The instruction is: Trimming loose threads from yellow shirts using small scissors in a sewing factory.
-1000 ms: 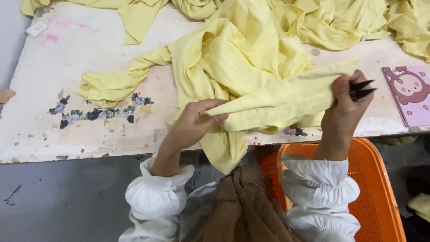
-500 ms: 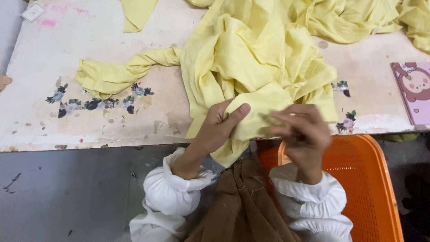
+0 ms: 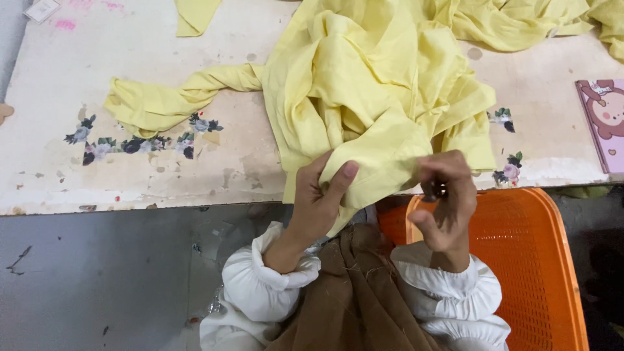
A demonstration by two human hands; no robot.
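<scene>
A pale yellow garment lies crumpled on the worn white table, one sleeve stretched out to the left. My left hand pinches a fold of its lower edge at the table's front edge. My right hand is closed on the same edge a little to the right, with a small dark tool, probably thread snips, partly hidden between its fingers. Both wrists wear white cuffs above a brown apron.
An orange plastic basket stands below the table at the right. More yellow cloth is piled at the back right. A pink book with a cartoon cover lies at the right edge. Flower stickers mark the tabletop.
My right hand has come in from the far right toward my left hand, bringing the dark tool close to the garment's edge. The stretched fold has gone slack and bunched.
</scene>
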